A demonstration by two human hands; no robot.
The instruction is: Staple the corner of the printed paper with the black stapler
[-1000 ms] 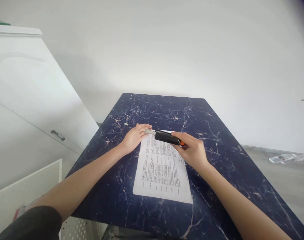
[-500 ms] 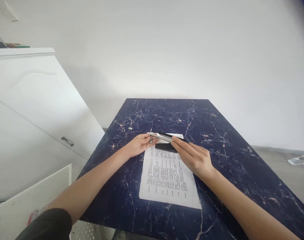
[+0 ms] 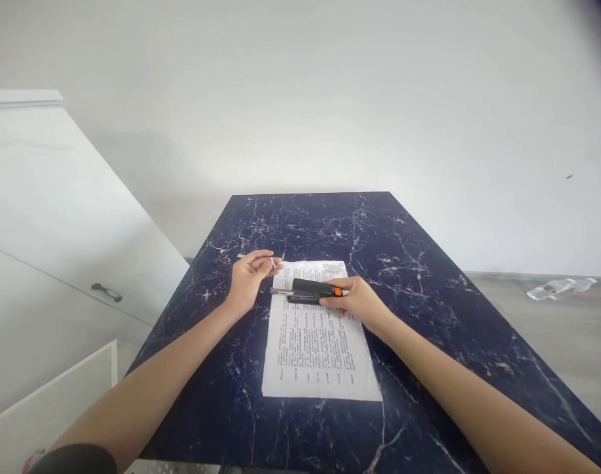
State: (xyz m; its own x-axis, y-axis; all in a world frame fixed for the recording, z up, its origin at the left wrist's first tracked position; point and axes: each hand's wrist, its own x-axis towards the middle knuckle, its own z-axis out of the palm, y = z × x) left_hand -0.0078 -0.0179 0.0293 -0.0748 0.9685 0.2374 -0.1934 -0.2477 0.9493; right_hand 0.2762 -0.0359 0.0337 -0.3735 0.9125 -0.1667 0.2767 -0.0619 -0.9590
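Note:
My right hand (image 3: 355, 299) is closed around the rear of a black stapler (image 3: 307, 288) with an orange patch, holding it sideways over a printed sheet of paper (image 3: 313, 352). A silvery metal part (image 3: 282, 291) sticks out of the stapler's front, pointing left. Just left of it, my left hand (image 3: 249, 278) is raised with thumb and fingers pinched on a small silvery strip (image 3: 273, 263), perhaps staples. Behind that hand a small pale piece (image 3: 240, 255) lies on the table, partly hidden.
The dark blue marbled table (image 3: 300, 224) reaches back toward a white wall (image 3: 280, 99). At left stands a white cabinet (image 3: 58, 217) with a dark handle (image 3: 106, 292). A clear plastic item (image 3: 551, 289) lies on the floor at right.
My left hand has come away from the stapler to the left. My right hand has lowered the stapler and turned it level, its metal part now pointing left. The view has shifted slightly right.

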